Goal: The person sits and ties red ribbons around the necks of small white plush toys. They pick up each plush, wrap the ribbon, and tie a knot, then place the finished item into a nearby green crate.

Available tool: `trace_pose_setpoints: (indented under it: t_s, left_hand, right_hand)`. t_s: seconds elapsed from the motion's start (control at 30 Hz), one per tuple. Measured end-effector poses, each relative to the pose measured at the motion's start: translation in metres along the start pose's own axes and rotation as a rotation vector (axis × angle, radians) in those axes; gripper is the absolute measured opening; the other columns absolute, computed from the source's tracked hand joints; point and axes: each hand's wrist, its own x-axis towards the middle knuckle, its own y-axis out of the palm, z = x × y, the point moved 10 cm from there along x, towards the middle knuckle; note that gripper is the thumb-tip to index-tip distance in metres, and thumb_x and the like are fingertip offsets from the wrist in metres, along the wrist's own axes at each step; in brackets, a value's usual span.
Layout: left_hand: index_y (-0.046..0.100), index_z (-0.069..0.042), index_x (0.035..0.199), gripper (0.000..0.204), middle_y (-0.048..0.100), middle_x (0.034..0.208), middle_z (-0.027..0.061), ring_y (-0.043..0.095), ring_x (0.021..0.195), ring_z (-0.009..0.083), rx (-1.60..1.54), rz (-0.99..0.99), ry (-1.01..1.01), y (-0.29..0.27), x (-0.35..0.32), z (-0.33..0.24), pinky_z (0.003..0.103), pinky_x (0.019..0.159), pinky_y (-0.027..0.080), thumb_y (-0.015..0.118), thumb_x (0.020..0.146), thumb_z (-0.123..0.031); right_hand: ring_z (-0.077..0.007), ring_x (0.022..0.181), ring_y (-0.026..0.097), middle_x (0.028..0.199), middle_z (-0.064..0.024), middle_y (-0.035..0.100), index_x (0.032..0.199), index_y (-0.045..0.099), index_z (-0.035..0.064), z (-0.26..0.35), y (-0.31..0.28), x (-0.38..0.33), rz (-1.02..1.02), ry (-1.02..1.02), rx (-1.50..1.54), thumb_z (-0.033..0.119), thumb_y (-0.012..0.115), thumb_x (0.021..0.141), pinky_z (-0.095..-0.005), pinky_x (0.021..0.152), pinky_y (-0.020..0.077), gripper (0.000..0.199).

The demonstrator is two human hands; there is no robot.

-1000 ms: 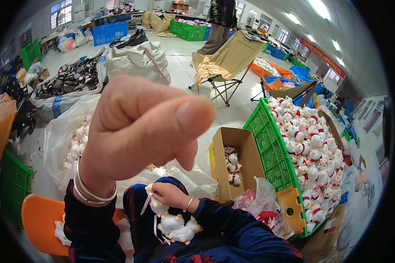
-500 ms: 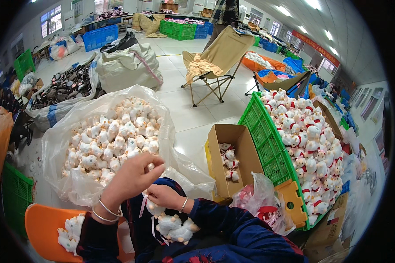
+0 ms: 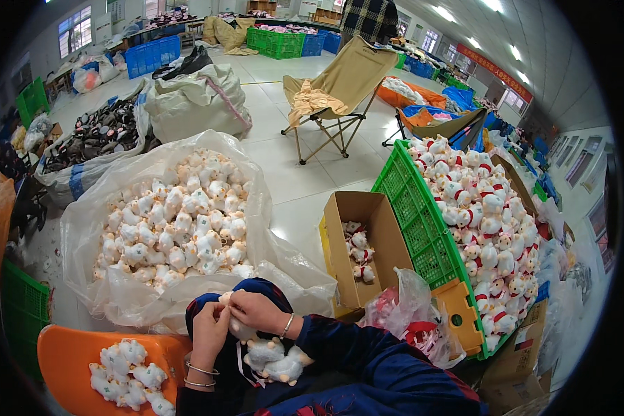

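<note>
Over my lap, my right hand (image 3: 258, 312) is closed around a small white plush toy (image 3: 240, 330), whose pale head shows above the fingers. My left hand (image 3: 210, 334) meets it there, fingertips pinched together at the toy's upper part; what they pinch is hidden. A thin pale ribbon (image 3: 240, 358) hangs below the toy. More white plush toys (image 3: 279, 362) lie on my lap just under my right hand. By my left forearm, several white plush toys (image 3: 127, 374) rest on an orange chair seat (image 3: 57, 353).
Ahead stands a clear plastic sack (image 3: 83, 239) full of white plush toys. To the right are a cardboard box (image 3: 388, 239), a green crate (image 3: 412, 215) heaped with red-ribboned toys, and a bag of red ribbons (image 3: 423, 333). A tan folding chair (image 3: 357, 73) stands farther off.
My left hand has come down from above the sack's near edge to meet my right hand at the toy. More of the toys on the orange seat now show.
</note>
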Motion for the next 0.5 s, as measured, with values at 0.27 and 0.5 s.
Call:
trace_pose_setpoints:
  t_s: [0.27, 0.5]
  left_hand:
    - [0.068, 0.000, 0.093, 0.017, 0.068, 0.078, 0.0024, 0.060, 0.062, 0.0062, -0.279, -0.037, -0.090, 0.010, -0.001, 0.023, 0.022, 0.053, 0.048, 0.068, 0.100, -0.015]
    - [0.069, 0.000, 0.092, 0.017, 0.066, 0.075, -0.0003, 0.057, 0.060, 0.0042, -0.424, 0.002, -0.212, 0.022, -0.003, 0.035, 0.021, 0.052, 0.044, 0.070, 0.099, -0.016]
  right_hand:
    - [-0.0391, 0.082, 0.064, 0.088, -0.0193, 0.064, 0.094, 0.061, 0.0011, 0.008, -0.008, -0.003, -0.065, -0.035, 0.047, 0.015, 0.064, 0.093, -0.0443, 0.073, 0.0510, 0.014]
    - [-0.0410, 0.084, 0.063, 0.089, -0.0219, 0.063, 0.093, 0.060, -0.0001, 0.004, -0.017, -0.008, -0.103, 0.034, 0.038, 0.017, 0.064, 0.094, -0.0464, 0.074, 0.0503, 0.017]
